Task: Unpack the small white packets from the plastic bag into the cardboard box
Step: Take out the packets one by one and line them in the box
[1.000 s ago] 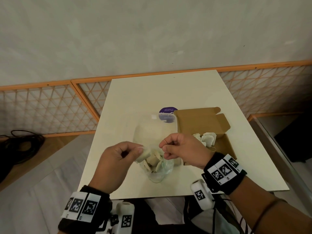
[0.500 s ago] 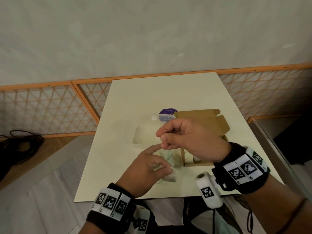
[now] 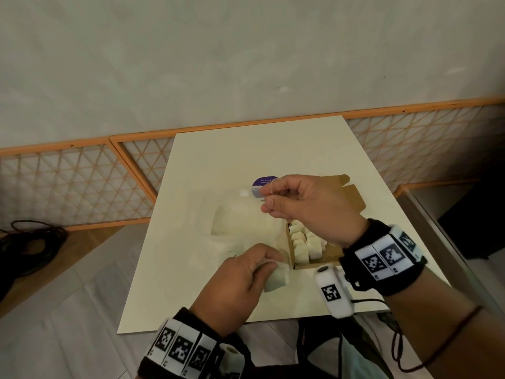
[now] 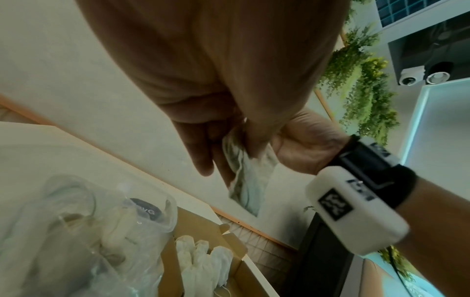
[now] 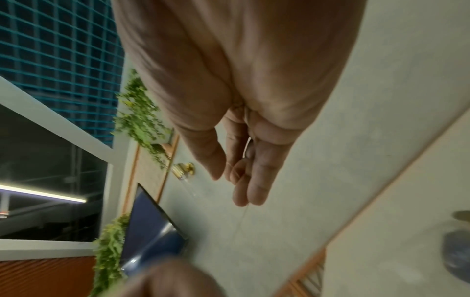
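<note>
Here the left grip (image 3: 240,280) pinches a soft papery packet (image 3: 276,279); the right grip (image 3: 300,203) pinches thin thread (image 3: 271,187).

The table (image 3: 232,165) has a smooth, matt cream top. On it, the box (image 3: 355,198) is plain brown cardboard, dull and unprinted, and the packets (image 3: 300,242) standing in it look like soft, fibrous white paper. At 9 o'clock of the box the bag (image 4: 76,231) is thin clear plastic, crinkled and glossy, with a purple printed label (image 3: 263,181). A fine thread (image 3: 271,187) loops over a finger. The wristbands (image 3: 388,255) are black cloth carrying printed paper-like tags.
</note>
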A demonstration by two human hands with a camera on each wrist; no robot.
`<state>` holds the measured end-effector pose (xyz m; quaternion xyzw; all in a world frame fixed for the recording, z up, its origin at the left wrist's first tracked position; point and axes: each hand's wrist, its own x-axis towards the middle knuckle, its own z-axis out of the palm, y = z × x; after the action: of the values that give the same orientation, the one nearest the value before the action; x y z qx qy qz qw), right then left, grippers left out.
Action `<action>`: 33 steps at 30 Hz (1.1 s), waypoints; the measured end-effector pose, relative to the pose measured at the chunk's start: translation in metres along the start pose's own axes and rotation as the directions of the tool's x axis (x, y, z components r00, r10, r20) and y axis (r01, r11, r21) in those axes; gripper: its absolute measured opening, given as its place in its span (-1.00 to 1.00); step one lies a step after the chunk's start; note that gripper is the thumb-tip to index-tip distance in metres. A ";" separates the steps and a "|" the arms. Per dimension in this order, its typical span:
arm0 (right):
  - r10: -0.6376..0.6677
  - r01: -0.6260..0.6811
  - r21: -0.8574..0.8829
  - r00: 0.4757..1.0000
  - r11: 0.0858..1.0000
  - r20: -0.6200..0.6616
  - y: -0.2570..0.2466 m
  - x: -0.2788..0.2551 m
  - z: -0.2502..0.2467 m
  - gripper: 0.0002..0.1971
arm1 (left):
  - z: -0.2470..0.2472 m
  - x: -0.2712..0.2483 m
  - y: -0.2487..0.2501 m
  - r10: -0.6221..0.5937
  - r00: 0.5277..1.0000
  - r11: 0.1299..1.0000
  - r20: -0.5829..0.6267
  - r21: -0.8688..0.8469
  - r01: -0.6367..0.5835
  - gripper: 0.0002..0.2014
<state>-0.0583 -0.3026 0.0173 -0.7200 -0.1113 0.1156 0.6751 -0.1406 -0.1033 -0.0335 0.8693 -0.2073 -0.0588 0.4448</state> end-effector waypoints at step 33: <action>0.068 -0.064 -0.096 0.997 0.993 0.033 0.040 -0.029 0.004 -0.79 | 0.000 0.005 -0.012 -0.244 0.969 0.958 -0.023 -0.160 0.238 -0.29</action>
<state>-0.0864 -0.3108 -0.0219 -0.7525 -0.1050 0.1454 0.6338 -0.1328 -0.0987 -0.0426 0.8517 -0.0850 -0.1100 0.5053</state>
